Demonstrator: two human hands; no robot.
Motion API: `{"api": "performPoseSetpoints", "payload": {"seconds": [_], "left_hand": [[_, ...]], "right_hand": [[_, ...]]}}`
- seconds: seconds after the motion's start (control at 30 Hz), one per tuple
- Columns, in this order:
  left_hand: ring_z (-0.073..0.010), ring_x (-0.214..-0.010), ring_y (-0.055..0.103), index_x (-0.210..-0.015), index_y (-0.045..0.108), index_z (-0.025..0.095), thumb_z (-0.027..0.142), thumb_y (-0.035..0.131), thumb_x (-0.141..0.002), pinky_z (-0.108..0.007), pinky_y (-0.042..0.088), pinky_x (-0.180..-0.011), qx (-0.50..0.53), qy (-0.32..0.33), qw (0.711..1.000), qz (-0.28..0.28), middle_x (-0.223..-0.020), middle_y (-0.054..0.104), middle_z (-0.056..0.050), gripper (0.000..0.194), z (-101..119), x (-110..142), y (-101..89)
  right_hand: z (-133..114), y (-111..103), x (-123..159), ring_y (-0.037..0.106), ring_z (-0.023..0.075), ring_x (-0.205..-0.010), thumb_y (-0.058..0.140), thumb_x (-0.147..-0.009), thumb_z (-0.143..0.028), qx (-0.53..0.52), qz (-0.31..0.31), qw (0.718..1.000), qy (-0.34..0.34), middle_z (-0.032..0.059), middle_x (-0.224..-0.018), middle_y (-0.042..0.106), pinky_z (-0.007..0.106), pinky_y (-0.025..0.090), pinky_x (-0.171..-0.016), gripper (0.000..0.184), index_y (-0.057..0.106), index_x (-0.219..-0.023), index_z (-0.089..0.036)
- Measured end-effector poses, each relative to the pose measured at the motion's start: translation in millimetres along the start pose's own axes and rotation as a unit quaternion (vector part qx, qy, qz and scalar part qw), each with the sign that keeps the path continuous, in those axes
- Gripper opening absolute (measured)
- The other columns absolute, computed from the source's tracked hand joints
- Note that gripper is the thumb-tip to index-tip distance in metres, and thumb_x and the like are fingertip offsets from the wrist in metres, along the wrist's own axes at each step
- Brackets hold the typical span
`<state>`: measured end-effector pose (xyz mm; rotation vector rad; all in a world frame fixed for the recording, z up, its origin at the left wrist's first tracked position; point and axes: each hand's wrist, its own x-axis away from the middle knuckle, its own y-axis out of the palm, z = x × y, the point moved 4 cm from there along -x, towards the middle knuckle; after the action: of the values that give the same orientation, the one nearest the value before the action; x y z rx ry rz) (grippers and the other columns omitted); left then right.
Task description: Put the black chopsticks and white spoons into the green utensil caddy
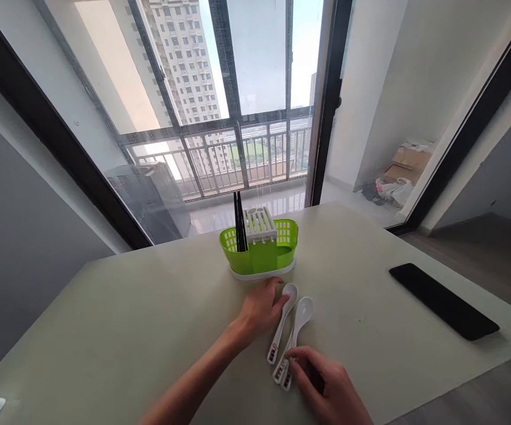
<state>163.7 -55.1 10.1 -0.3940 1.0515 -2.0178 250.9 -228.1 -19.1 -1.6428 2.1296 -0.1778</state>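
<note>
Left hand [259, 308] spread, thumb at one spoon [281, 324] — right hand [328, 382] touching other spoons [303, 313], grip unclear.

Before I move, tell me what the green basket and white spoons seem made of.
Green basket: probably glossy plastic, judging by its thin, perforated walls. White spoons: smooth, slightly glossy, perhaps melamine or ceramic; their even white surface leaves that open.

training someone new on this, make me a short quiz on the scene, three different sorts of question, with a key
1. True or false: the black chopsticks stand in the green caddy.
2. Which is nearer the handles of the overlapping white spoons: A) left hand, B) right hand?
3. Fill in: the colour of the caddy's base is ____.

Key: 1. True; 2. B; 3. White
</note>
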Motion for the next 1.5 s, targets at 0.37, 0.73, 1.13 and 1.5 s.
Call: {"api": "performPoseSetpoints", "payload": {"seconds": [0.37,0.73,1.13,1.5], "left_hand": [[-0.0184,-0.066,0.067,-0.091,0.072,0.021,0.044,0.057,-0.095,-0.028,0.048,-0.061,0.024,-0.029,0.999,-0.003,-0.082,0.076,-0.004,0.028,-5.4,-5.2,-36.2],[-0.0136,-0.054,0.064,-0.100,0.073,0.022,0.049,0.071,-0.091,-0.025,0.054,-0.056,0.137,-0.006,0.926,0.351,-0.069,0.071,0.002,0.028,26.7,34.7,-189.1],[-0.0184,-0.077,0.079,-0.103,0.059,0.022,0.039,0.062,-0.099,-0.029,0.056,-0.078,0.055,0.082,0.874,0.477,-0.071,0.076,0.003,0.017,13.2,-6.3,-193.6],[-0.0219,-0.090,0.076,-0.095,0.067,0.025,0.042,0.065,-0.097,-0.033,0.054,-0.085,-0.017,0.052,0.915,0.400,-0.093,0.080,-0.002,0.017,-21.4,-2.4,-140.8]], "right_hand": [[3.8,0.3,-1.6,0.055,0.0135,-0.054,0.048,-0.104,-0.054,-0.007,-0.007,1.000,-0.005,-0.0018,-0.064,0.060,0.022,0.044,-0.053,0.043,0.075,-0.099,-0.021],[2.4,1.6,1.3,0.054,0.0135,-0.053,0.047,-0.104,-0.056,-0.009,-0.002,1.000,0.001,-0.0013,-0.064,0.062,0.022,0.044,-0.052,0.043,0.073,-0.097,-0.022],[4.8,-1.2,-0.7,0.057,0.0136,-0.053,0.050,-0.103,-0.053,-0.011,-0.038,0.999,-0.005,-0.0018,-0.064,0.063,0.021,0.045,-0.051,0.039,0.074,-0.099,-0.022],[-0.7,-0.6,1.2,0.058,0.0144,-0.055,0.047,-0.104,-0.056,-0.013,-0.009,1.000,0.007,-0.0003,-0.066,0.065,0.022,0.047,-0.055,0.043,0.073,-0.097,-0.022]]}}
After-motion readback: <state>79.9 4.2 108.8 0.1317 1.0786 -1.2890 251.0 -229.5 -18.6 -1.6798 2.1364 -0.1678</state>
